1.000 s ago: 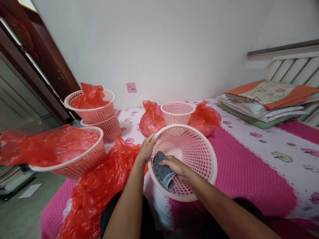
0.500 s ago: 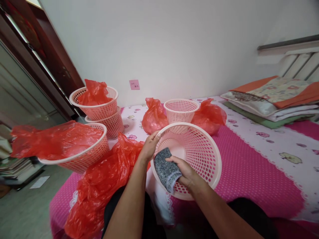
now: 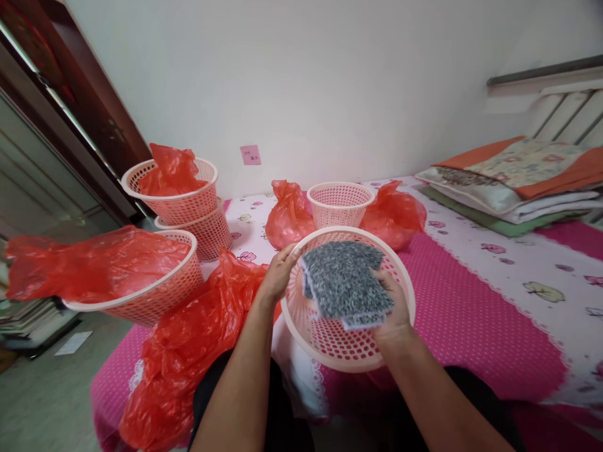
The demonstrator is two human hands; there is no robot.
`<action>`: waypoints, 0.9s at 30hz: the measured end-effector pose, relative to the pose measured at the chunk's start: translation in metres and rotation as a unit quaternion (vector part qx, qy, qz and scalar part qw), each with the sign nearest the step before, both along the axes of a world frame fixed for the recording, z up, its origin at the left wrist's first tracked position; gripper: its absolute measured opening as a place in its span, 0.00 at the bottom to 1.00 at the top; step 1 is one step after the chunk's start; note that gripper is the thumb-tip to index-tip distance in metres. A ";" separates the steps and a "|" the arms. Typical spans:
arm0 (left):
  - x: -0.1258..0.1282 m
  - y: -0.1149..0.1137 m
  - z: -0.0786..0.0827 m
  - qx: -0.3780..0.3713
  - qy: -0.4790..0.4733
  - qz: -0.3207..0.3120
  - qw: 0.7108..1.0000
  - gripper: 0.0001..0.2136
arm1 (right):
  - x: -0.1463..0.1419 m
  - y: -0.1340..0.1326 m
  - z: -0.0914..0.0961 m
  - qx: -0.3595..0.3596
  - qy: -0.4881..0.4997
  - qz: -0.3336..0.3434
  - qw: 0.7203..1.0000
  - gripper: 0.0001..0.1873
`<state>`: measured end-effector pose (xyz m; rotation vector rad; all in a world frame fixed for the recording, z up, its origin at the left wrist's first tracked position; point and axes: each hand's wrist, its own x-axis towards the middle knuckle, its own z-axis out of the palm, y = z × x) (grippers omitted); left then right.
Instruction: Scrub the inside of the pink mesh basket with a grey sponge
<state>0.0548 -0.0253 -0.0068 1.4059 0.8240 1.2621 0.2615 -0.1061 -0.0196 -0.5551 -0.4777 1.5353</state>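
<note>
A pink plastic basket (image 3: 400,270) with a perforated wall is tilted toward me at the bed's front edge. My left hand (image 3: 280,273) is closed on its left rim, thumb near the top edge. Inside its mouth, my right hand (image 3: 393,307) grips a folded grey speckled cleaning cloth (image 3: 346,279) with a white edge. The cloth hides much of the basket's bottom. Beside my left forearm lies a crumpled red plastic bag (image 3: 202,339).
On the left, one pink basket (image 3: 188,270) carries a red bag, and two more baskets (image 3: 207,182) are stacked. A smaller basket (image 3: 340,207) stands between two red bags (image 3: 289,220) by the wall. Folded bedding (image 3: 518,182) lies at right on the bed (image 3: 490,314).
My right hand has moved up and to the right inside the basket. The cloth has turned and now spreads wider across the opening. My left hand keeps its hold on the rim.
</note>
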 end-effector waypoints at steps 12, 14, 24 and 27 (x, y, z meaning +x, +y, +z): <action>0.001 -0.001 0.001 0.018 0.018 0.000 1.000 0.25 | 0.010 0.003 -0.009 -0.030 -0.090 -0.075 0.993 0.27; 0.001 -0.001 0.001 0.016 0.014 -0.008 1.000 0.25 | 0.006 0.004 -0.014 -0.044 -0.138 -0.062 0.988 0.29; 0.001 -0.004 0.005 0.016 0.022 -0.018 0.999 0.21 | 0.002 0.040 -0.026 0.144 -0.574 -0.133 0.795 0.17; 0.002 -0.005 0.006 0.020 0.026 -0.017 0.999 0.22 | -0.005 0.055 -0.024 0.179 -0.652 -0.146 0.722 0.19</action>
